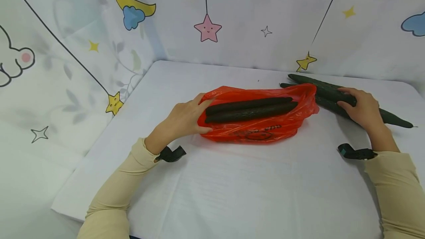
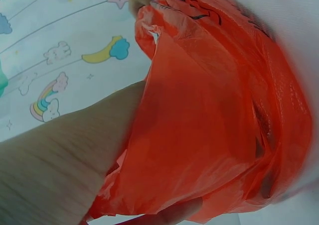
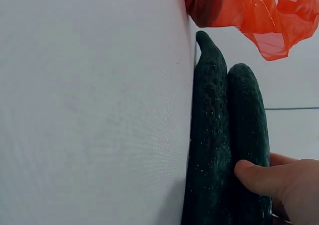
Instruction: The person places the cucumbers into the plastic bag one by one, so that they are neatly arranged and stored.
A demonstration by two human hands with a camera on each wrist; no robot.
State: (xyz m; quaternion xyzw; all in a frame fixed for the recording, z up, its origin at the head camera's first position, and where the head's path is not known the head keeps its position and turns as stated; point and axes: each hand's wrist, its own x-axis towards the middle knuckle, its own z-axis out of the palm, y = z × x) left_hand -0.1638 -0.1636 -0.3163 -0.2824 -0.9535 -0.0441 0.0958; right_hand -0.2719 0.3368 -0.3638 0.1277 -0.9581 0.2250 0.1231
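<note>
Sleeves (image 1: 395, 191) nearest. Left fingers (image 1: 196, 102) spread at bag (image 1: 259, 132) mouth, right fingers (image 3: 256, 177) pinch cucumber (image 3: 247, 105): bagging, I judge; next calls for lifting.

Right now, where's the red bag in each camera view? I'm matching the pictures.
Head: the red bag lies near the middle, two cucumbers inside it.
Left wrist: the red bag fills much of the centre and right.
Right wrist: the red bag shows partly, at the top right.
Shared landmark: the white tabletop, below the bag in head, right edge in left wrist, left side in right wrist.
</note>
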